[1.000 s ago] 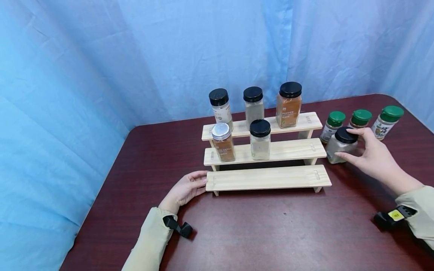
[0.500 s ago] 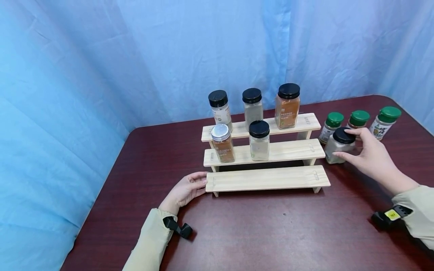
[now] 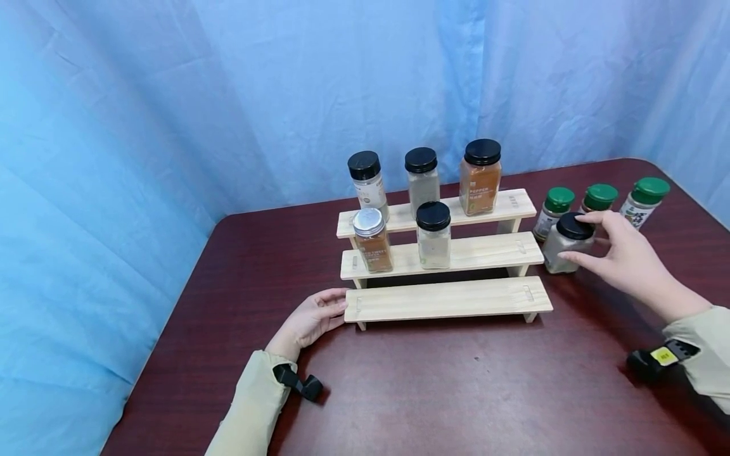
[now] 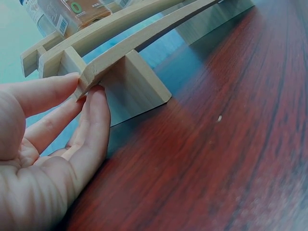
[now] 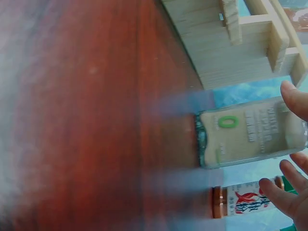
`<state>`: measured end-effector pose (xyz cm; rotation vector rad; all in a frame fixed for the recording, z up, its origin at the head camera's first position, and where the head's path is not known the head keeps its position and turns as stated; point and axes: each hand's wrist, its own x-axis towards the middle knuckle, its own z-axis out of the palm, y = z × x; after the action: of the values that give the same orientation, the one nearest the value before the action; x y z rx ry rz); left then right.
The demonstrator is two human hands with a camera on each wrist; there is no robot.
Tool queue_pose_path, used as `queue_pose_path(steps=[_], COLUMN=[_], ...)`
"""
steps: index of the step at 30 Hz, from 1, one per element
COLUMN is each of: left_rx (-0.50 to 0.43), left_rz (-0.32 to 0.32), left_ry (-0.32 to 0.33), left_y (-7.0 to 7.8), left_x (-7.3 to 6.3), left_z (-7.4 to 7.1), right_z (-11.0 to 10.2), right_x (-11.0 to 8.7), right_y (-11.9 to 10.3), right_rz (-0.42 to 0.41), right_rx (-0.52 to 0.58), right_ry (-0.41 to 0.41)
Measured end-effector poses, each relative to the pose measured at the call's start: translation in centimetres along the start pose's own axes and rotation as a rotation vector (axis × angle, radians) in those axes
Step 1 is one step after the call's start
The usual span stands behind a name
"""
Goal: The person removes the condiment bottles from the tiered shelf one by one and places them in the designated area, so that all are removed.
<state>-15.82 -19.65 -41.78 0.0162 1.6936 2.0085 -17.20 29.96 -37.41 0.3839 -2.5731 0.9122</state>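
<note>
My left hand [image 3: 313,320] pinches the left end of the lowest tier of a three-tier wooden rack [image 3: 445,301]. In the left wrist view the thumb lies against the board's end [image 4: 89,79], with fingertips beneath it. To the right of the rack, my right hand [image 3: 633,263] holds a square glass spice jar [image 3: 561,253] by its upper part, near the black lid. Pale powder fills this jar [image 5: 245,130], which stands upright on the table. Part of it is hidden by the hand in the right wrist view.
On the top tier stand a white-labelled jar [image 3: 371,193], a pale jar [image 3: 423,190] and an orange pepper jar [image 3: 480,187]. The middle tier bears a silver-lidded jar [image 3: 373,247] and a black-lidded jar [image 3: 433,244]. Green-capped bottles [image 3: 641,206] stand behind my right hand.
The head view has shifted slightly, so the rack and jars appear a little further left. Both hands keep their places on the rack and the jar.
</note>
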Motion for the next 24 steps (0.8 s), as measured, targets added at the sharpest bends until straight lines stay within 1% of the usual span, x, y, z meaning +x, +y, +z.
queue_pose_path(steps=[2,5,8,10,12,16,19,24], left_rx=[-0.012,-0.032,-0.045,-0.046,-0.047,-0.048,-0.051,-0.056], left_rz=[0.002,0.006,0.004,0.001,-0.002,-0.002,0.002,0.014], left_ry=[0.001,0.001,0.004,0.007,0.010,0.013,0.012,-0.002], left_y=[0.0,0.1,0.2,0.3,0.3,0.4,0.4,0.2], left_x=[0.0,-0.1,-0.2,-0.2,-0.2,-0.3,-0.3,-0.2], left_z=[0.0,0.0,0.1,0.1,0.1,0.2,0.2,0.1], right_z=[-0.2,-0.5,-0.8,-0.9,-0.8,-1.1,-1.3,-1.0], right_x=[0.2,0.4,0.5,0.6,0.5,0.4,0.4,0.3], right_y=[-0.1,-0.4,-0.8,-1.1,-1.1,-2.6,-4.5,-6.1], right_rz=[-0.014,-0.013,-0.026,-0.032,-0.046,-0.079,-0.094,-0.114], right_rx=[0.006,0.023,0.031,0.051,0.078,0.139,0.147,0.196], right_ry=[0.009,0.028,0.070,0.113,0.175,0.257,0.262,0.245])
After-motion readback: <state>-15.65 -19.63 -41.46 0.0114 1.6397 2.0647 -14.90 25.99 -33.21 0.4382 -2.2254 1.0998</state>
